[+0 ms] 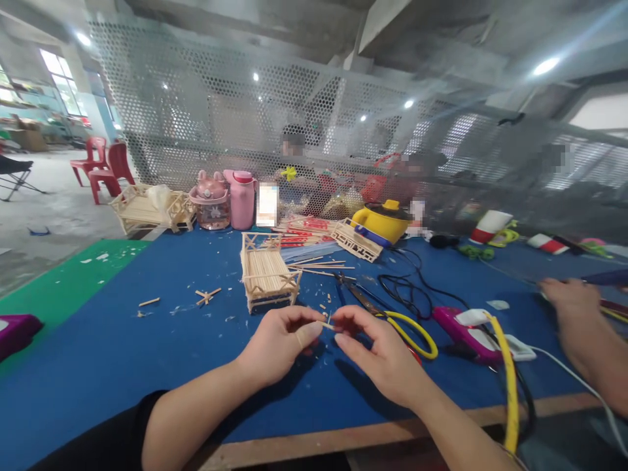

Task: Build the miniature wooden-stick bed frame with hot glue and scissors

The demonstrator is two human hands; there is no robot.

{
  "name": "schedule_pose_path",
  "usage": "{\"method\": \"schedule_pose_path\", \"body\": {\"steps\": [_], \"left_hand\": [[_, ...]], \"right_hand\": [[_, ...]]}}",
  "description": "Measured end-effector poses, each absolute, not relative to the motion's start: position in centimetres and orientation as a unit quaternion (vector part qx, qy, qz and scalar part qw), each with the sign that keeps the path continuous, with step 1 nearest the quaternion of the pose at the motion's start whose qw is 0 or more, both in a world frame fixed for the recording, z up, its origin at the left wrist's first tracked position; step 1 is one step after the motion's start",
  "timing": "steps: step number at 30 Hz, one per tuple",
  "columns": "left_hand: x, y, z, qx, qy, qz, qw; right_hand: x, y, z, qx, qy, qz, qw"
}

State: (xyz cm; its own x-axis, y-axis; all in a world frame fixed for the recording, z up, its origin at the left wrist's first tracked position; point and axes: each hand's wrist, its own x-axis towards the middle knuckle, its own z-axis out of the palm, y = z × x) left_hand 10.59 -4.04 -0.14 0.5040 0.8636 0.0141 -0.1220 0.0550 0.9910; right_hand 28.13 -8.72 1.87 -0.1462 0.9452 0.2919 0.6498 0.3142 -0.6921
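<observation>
In front of me, my left hand [277, 343] is closed, pinching a small thin wooden stick [327, 324] between thumb and fingers. My right hand [380, 350] curls its fingertips at the other end of this stick, where a second tiny piece seems to stick up; the exact grip is hard to see. Just beyond my hands stands a miniature bench of wooden sticks [269, 271]. Scissors with yellow handles [417, 337] and dark pliers [356, 292] lie beside my right hand. Left of the bench is a small joined stick piece [208, 297], with a loose stick [150, 302] nearby.
Behind are a larger stick bench [147, 209], a pink bottle [242, 203], a jar [212, 206], stick bundles [307, 232] and a yellow pot [385, 222]. A purple power strip [466, 337] with cables lies right, near another person's hand [572, 301]. A perforated screen [220, 124] stands behind.
</observation>
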Motion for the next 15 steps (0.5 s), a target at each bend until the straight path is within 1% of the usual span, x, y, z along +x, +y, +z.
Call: {"method": "schedule_pose_path", "body": {"steps": [2, 6, 8, 11, 15], "left_hand": [[10.5, -4.1, -0.3, 0.609, 0.328, 0.387, 0.61], [9.7, -4.2, 0.0, 0.683, 0.34, 0.454, 0.46], [9.1, -4.3, 0.2, 0.705, 0.342, 0.472, 0.405], [8.3, -4.5, 0.2, 0.719, 0.353, 0.455, 0.389], [8.3, -4.5, 0.4, 0.752, 0.36, 0.398, 0.382]], "right_hand": [[27.8, -8.8, 2.2, -0.548, -0.732, 0.221, 0.338], [26.9, -8.1, 2.7, -0.547, -0.728, 0.187, 0.369], [26.4, -7.7, 3.0, -0.533, -0.74, 0.176, 0.372], [26.0, -7.4, 3.2, -0.51, -0.758, 0.167, 0.371], [26.2, -7.7, 2.6, -0.512, -0.763, 0.139, 0.369]]}}
